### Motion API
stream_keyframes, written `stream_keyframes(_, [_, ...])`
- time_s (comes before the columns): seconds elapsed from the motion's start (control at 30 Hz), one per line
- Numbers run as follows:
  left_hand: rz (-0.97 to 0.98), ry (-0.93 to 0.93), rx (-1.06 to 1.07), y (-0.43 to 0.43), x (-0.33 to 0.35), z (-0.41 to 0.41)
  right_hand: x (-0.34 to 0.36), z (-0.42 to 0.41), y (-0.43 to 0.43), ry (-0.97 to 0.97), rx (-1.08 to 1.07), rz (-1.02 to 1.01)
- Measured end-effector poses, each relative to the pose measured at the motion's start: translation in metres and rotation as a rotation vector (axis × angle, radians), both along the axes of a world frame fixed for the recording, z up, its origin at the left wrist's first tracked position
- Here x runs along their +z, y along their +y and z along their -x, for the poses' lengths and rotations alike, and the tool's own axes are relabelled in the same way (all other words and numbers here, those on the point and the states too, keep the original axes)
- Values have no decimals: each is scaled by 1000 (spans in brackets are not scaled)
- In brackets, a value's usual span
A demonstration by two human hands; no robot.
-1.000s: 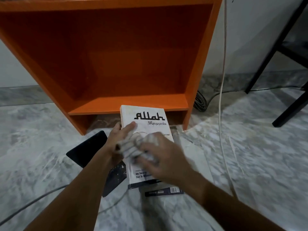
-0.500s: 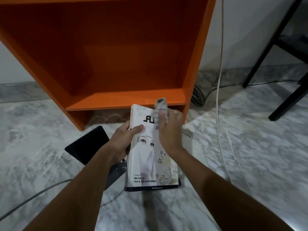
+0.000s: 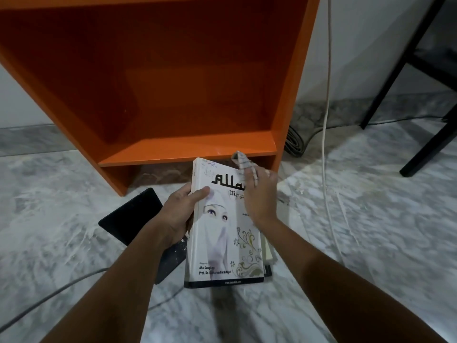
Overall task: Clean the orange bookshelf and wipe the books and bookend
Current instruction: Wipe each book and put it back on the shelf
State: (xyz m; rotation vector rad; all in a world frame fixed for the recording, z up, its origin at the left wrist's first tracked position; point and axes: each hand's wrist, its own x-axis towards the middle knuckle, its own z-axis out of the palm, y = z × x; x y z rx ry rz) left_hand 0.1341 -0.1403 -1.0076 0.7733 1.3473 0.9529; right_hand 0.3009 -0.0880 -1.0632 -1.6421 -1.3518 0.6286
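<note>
Task's thing: the white book (image 3: 217, 233), title "Allah" on its cover. It is face up, low over the marble floor (image 3: 371, 219), just in front of the orange bookshelf (image 3: 173, 70).
Long axis: it runs straight away from the person. The book's foot is nearest them and its head almost reaches the front edge of the bottom shelf board (image 3: 188, 151).
Left hand: the left hand (image 3: 179, 214) grips the spine edge about halfway along, with the thumb on the cover and the fingers tucked beneath.
Right hand: the right hand (image 3: 261, 194) lies on the far right part of the cover, over the end of the title. It holds a checked cloth (image 3: 241, 162) among its fingers, and one end of the cloth sticks up toward the shelf.
Nearer hand: the right hand is the one at the book's head. The left is only steadying the side.
What the next stroke turns on: as I judge it, the cloth is at the far end, so the bare length of cover lies toward the person, along the long axis.
Underneath: more books (image 3: 268, 253) show at the right edge. I cannot tell whether the white one rests on them or is lifted.
Beside it: a black flat piece (image 3: 133, 216) lies on the floor to the left, partly under the left wrist. It may be the bookend.
Shelf: the compartment in view holds nothing.
Off right: a white cable (image 3: 327, 95) hangs well apart.
</note>
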Motion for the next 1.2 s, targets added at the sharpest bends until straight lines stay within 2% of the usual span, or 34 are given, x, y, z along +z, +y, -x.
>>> stream_keyframes(0.13, [-29,3,124,6,2,2,18,46,-71,-27,332,-151])
stream_keyframes(0.2, [-9,-60,165,8,2,11,16,61,-100,-90,418,-232])
stream_keyframes(0.3, [-17,-89,198,8,3,18,2,53,-101,-156,295,-204])
stream_keyframes(0.47, [-76,-41,199,6,6,16,-24,1,-60,-39,-117,187])
stream_keyframes(0.5, [-79,-41,187,6,7,15,-24,-4,-57,-18,-155,205])
stream_keyframes(0.57, [-80,-39,178,8,8,11,-15,3,-64,-17,-99,80])
stream_keyframes(0.63, [-83,-44,160,12,12,8,7,27,-87,-7,149,-131])
stream_keyframes(0.7, [-78,-72,85,14,17,7,22,49,-109,-110,380,-317])
stream_keyframes(0.73, [-82,-71,56,15,20,7,25,55,-111,-172,424,-397])
stream_keyframes(0.97, [-139,13,-82,11,63,1,73,29,-23,-345,261,-560])
stream_keyframes(1.07, [-157,48,-113,8,94,2,110,13,13,-275,188,-467])
stream_keyframes(1.2, [-187,130,-176,4,128,8,133,-6,46,-98,-40,-159])
